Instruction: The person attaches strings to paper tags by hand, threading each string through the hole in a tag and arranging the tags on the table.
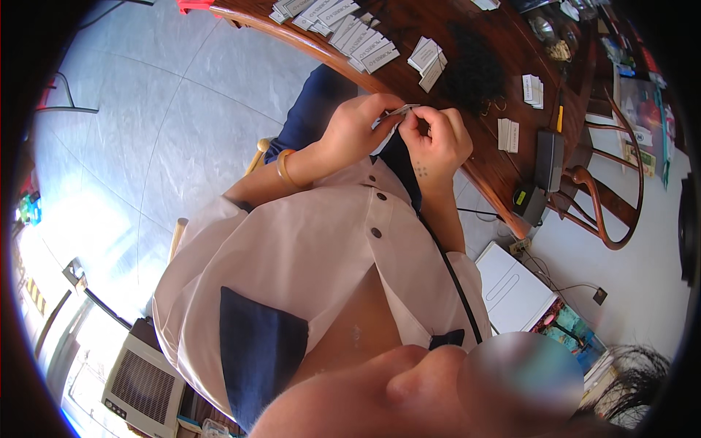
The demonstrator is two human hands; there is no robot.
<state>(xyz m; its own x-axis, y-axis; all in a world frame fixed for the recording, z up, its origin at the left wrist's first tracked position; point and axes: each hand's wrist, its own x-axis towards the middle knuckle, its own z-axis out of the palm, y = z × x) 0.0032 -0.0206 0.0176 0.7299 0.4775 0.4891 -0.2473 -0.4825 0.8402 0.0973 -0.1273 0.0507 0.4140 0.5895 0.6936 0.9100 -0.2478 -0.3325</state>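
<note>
We hold a small pale card [399, 112] between our two hands, in front of the shirt [307, 226] and near the edge of the bench [416, 22]. Our left hand [358, 128] pinches it from one side, thumb and fingers in grip; our right hand [440, 139] pinches at its other end. Beyond, on the wood, we see fanned white cards [361, 44] and a tangled black heap [475, 66].

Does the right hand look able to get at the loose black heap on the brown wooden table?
Probably yes: nothing visible blocks the way from the right hand to the loose black heap, though that hand is busy with a small pale flat piece.
</note>
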